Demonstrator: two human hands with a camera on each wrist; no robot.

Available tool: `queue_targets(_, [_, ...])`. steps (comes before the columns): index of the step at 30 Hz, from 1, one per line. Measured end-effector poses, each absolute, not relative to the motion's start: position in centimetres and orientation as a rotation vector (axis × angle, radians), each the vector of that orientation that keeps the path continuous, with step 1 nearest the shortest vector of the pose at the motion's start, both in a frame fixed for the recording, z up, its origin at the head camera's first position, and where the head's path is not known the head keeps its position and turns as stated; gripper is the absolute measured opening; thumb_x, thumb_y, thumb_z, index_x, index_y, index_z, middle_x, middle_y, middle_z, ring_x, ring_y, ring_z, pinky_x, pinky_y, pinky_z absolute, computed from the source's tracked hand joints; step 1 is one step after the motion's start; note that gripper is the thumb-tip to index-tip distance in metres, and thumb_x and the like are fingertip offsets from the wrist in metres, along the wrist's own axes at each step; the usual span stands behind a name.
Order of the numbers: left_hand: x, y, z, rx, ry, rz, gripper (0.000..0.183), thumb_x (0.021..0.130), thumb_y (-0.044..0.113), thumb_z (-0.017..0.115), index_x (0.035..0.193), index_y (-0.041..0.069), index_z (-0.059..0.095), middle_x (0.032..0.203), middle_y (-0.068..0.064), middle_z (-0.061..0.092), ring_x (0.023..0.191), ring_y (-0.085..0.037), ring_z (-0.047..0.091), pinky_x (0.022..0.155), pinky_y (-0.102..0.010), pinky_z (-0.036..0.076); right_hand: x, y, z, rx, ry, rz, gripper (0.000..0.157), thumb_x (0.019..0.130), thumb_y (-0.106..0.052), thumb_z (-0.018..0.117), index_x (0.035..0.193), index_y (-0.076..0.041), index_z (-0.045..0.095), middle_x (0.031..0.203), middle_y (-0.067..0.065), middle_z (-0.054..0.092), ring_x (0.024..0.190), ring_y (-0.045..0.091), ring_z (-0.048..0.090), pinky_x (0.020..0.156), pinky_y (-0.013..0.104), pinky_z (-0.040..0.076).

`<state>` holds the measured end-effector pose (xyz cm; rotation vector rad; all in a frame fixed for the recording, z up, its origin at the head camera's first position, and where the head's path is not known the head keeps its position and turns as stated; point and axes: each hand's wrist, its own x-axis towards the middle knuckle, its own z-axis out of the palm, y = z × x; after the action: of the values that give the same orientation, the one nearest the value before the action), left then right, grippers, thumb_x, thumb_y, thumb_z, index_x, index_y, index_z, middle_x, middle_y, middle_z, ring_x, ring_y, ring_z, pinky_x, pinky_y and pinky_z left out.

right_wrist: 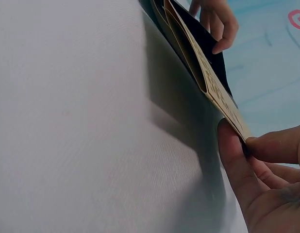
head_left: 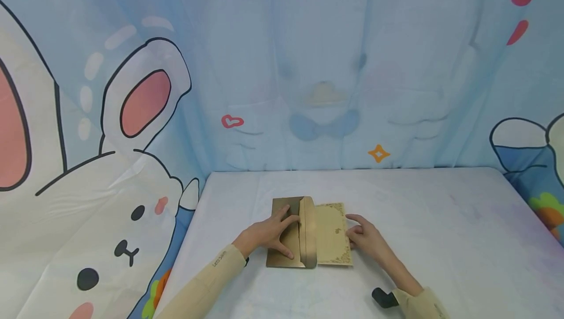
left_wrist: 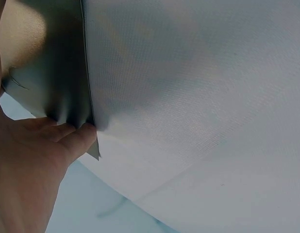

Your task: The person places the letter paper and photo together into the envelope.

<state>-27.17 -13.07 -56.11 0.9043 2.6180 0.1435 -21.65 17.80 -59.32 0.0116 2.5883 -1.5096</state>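
Note:
A shiny gold-brown envelope (head_left: 308, 240) lies on the white table with its flap folded up at the right side. From that side sticks out a cream card (head_left: 330, 236) with an ornate printed border, partly hidden inside the envelope. My left hand (head_left: 270, 233) rests on the envelope with its fingers spread; in the left wrist view its fingertips touch the shiny surface (left_wrist: 58, 63). My right hand (head_left: 369, 241) pinches the card's right edge between thumb and finger, plainly seen in the right wrist view, where the card (right_wrist: 223, 99) tilts up off the table.
The white-covered table (head_left: 440, 221) stretches out around the envelope. Behind it hangs a light blue curtain (head_left: 246, 64), with a printed rabbit (head_left: 145, 240) at the left. A black wrist mount (head_left: 384, 298) sits by the right sleeve.

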Motion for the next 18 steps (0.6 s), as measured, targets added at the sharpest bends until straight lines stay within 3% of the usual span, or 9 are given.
queue_targets(8, [-27.2,-13.2,-56.5,0.917,2.605,0.173,0.106,0.071,0.072,0.075,0.156,0.038,0.022,0.170,-0.014,0.004,0.156,-0.033,0.015,0.107,-0.051,0.046,-22.0,17.0,-59.8,-0.022,2.563,-1.538,0.052,0.098,-0.004,0.056,0.148,0.002,0.040,0.087,0.007,0.072,0.071,0.016,0.065,0.063,0.025,0.051])
queue_targets(18, [-27.4,-13.2,-56.5,0.910,2.639,0.116,0.108,0.069,0.076,0.074,0.156,0.039,0.020,0.169,-0.014,0.006,0.153,-0.032,0.025,0.101,-0.046,0.051,-22.5,16.0,-59.9,-0.005,2.607,-1.484,0.053,0.098,-0.006,0.058,0.147,0.000,0.042,0.089,0.006,0.074,0.074,0.013,0.066,0.068,0.026,0.051])
